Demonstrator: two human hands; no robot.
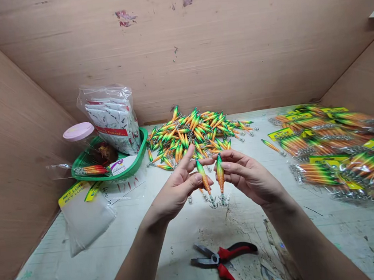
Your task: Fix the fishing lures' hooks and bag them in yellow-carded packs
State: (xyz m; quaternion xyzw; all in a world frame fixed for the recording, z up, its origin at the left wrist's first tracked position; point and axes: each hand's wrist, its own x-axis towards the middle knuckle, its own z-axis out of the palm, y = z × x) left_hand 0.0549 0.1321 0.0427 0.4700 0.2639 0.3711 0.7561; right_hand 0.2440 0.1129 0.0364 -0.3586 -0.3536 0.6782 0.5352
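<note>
Two green-and-orange squid jigs hang side by side between my hands, their hook crowns pointing down. My left hand (181, 187) pinches the left squid jig (203, 177) between thumb and fingers, with its index finger stretched out. Gripped by the fingertips of my right hand (244, 172) is the right squid jig (220, 176). Behind the hands lies a heap of loose squid jigs (186, 131) of the same colours, partly covered by my fingers. Below the hands, pliers (216, 259) with red-and-black handles lie on the table with their jaws apart.
On the left stands a green basket (130, 169) holding a plastic bag of packets (113, 121) and a pink-lidded jar (78, 132). Clear bags with yellow headers (84, 217) lie before it. Several packed lure bags (341, 141) cover the right side. Wooden panels (230, 42) enclose the table.
</note>
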